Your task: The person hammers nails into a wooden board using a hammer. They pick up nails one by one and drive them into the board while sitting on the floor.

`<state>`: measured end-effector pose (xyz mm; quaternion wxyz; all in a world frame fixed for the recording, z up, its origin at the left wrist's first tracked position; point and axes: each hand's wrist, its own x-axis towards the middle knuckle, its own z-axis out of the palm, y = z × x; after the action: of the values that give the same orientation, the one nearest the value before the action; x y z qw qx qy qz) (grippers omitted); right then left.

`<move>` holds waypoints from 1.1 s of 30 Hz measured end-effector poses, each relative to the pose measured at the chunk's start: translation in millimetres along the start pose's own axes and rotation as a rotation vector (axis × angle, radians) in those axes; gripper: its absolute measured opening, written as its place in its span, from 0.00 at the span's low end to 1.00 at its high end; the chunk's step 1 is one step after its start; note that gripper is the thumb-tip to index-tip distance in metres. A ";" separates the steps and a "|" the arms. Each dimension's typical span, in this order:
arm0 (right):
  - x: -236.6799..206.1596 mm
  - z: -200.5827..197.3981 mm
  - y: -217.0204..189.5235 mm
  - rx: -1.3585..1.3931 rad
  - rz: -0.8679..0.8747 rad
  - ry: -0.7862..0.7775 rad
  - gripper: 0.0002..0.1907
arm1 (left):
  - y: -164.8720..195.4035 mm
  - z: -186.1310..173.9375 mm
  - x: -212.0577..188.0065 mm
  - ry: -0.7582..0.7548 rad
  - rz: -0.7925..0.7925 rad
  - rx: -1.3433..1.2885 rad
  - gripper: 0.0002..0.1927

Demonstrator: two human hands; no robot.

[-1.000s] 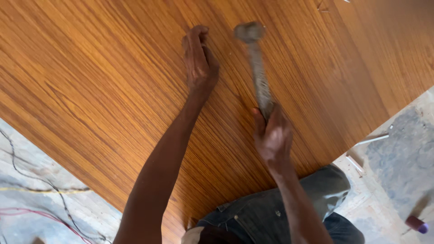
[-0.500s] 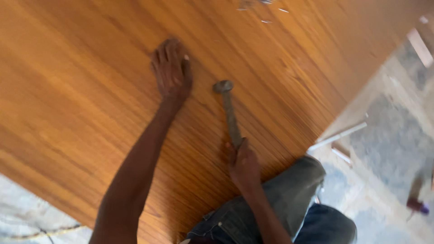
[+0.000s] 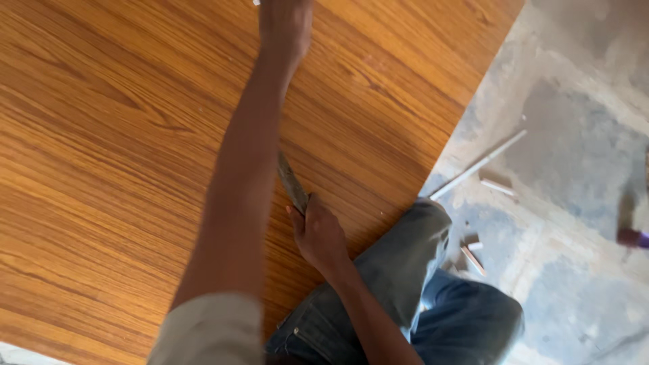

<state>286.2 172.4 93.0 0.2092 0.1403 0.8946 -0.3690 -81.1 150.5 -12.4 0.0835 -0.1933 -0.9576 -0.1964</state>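
Note:
A large wood-grain board [image 3: 122, 155] lies flat and fills most of the view. My left hand [image 3: 285, 23] is stretched far out over it near the top edge of the frame, blurred, palm down on the board. My right hand [image 3: 319, 233] grips the wooden handle of a hammer [image 3: 292, 182]. The hammer's head is hidden behind my left forearm. My knee in grey jeans [image 3: 405, 270] rests at the board's near edge.
To the right lies a rough concrete floor [image 3: 574, 135] with a thin white strip [image 3: 477, 165], small wood offcuts [image 3: 473, 253] and a dark object [image 3: 632, 236] at the right edge.
The view has swung down and left. My left hand has reached farther out across the board, and my arm now covers the hammer's head. My right hand keeps hold of the handle.

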 end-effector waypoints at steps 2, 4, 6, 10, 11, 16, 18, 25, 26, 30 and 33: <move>1.1 -0.9 -1.6 0.022 0.027 -0.031 0.28 | -17.8 -21.5 -39.9 0.165 0.096 -0.111 0.04; 2.9 0.4 -3.1 0.053 0.054 -0.049 0.22 | -44.0 -57.9 -96.2 0.325 0.139 -0.269 0.04; 4.0 3.3 -4.2 0.069 -0.021 0.018 0.22 | -76.6 -104.6 -170.0 0.398 -0.118 -0.562 0.10; 5.3 10.1 -4.3 -0.032 -0.055 0.061 0.24 | -114.1 -177.2 -314.0 0.468 -0.420 -0.417 0.05; 5.3 11.1 -3.9 -0.013 -0.090 0.072 0.23 | -114.8 -184.0 -336.7 0.459 -0.498 -0.417 0.05; 3.4 11.0 -3.3 -0.023 -0.091 0.095 0.23 | -110.8 -186.5 -376.4 0.559 -0.570 -0.675 0.04; 2.0 9.8 -5.2 -0.007 -0.046 0.083 0.24 | -112.4 -180.9 -365.1 0.534 -0.533 -0.487 0.05; -0.3 9.8 -10.6 -0.027 -0.081 0.090 0.21 | -119.3 -167.4 -318.5 0.483 -0.323 -0.302 0.07; -0.2 10.8 -9.9 -0.031 -0.088 0.096 0.21 | -118.7 -167.5 -316.0 0.453 -0.299 -0.268 0.07; -1.9 14.8 -6.8 -0.043 -0.105 0.128 0.19 | -115.3 -174.2 -315.1 0.388 -0.262 -0.237 0.05; -4.5 15.9 -7.6 -0.002 -0.085 0.114 0.18 | -114.1 -179.9 -316.6 0.357 -0.296 -0.258 0.04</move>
<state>291.3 155.3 89.5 0.1423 0.1228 0.9106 -0.3682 176.5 -126.5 37.1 0.1960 -0.0223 -0.9127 -0.3578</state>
